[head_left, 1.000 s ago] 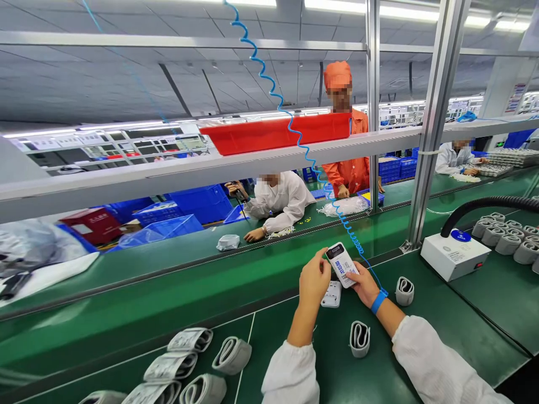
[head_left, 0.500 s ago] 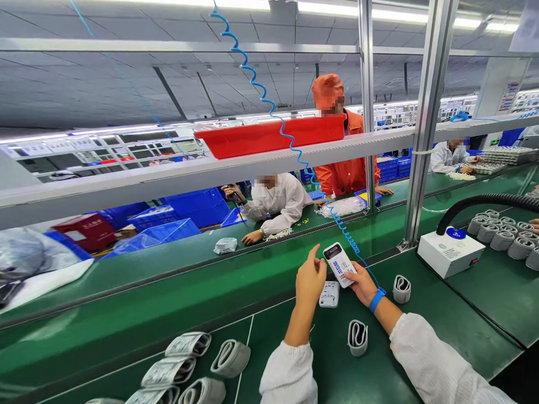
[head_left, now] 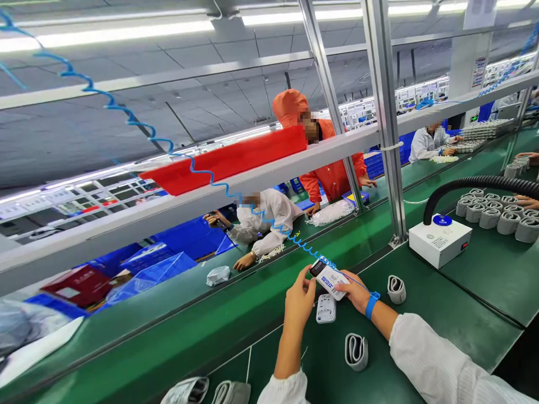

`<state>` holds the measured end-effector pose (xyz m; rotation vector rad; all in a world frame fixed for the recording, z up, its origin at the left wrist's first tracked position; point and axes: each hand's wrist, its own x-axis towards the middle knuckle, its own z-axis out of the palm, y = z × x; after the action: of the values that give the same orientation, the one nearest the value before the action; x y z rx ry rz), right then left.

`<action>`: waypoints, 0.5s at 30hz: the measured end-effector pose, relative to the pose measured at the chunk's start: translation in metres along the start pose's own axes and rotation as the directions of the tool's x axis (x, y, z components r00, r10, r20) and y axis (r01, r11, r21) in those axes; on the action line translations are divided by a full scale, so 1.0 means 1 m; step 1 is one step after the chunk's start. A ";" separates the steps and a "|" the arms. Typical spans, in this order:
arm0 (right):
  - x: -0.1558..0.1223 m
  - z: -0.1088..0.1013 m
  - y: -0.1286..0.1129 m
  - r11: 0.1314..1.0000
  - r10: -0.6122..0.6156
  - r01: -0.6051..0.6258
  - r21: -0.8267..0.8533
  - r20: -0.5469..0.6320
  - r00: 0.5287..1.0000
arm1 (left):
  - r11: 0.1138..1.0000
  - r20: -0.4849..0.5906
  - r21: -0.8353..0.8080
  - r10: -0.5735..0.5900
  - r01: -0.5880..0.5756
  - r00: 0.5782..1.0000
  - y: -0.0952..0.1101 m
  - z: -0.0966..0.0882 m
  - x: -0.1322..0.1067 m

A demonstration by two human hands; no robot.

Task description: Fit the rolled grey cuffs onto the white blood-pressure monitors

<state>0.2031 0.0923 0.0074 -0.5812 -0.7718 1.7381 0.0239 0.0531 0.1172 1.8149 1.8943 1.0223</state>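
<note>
Grey rolled fabric cuffs [head_left: 185, 391] at bottom left on green bench belt [head_left: 261, 350]. We grip a white handheld monitor with black screen [head_left: 327, 279] above the belt: left hand [head_left: 300, 300] on its left end, right hand [head_left: 356, 293] on its right end, fingers closed narrow on it both sides. Monitor sits just above a small white rectangular plastic unit [head_left: 325, 308] lying on the belt. Blue wrist strap [head_left: 371, 306] on our right wrist, blue coiled cord [head_left: 269, 221] running from near it up left. Rolled grey cuff [head_left: 356, 352] below our right hand, another [head_left: 396, 289] just right of it. Further right, white box with round blue top [head_left: 438, 241], black corrugated hose [head_left: 475, 188], rows of rolled grey cuffs [head_left: 490, 219], and a co-worker's hand [head_left: 526, 202] at the edge
</note>
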 end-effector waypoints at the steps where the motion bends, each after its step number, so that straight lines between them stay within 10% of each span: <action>1: 0.000 0.000 0.000 1.000 -0.003 0.003 -0.006 0.007 1.000 | 1.000 -0.004 0.001 0.001 -0.001 1.000 -0.001 0.000 0.001; 15: -0.001 -0.002 -0.003 0.997 0.030 -0.030 -0.065 0.000 1.000 | 0.992 -0.071 -0.117 0.028 -0.036 0.997 -0.014 0.017 0.002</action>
<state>0.2072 0.0920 0.0082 -0.6387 -0.8272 1.7458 0.0251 0.0606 0.0964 1.7694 1.8074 1.1963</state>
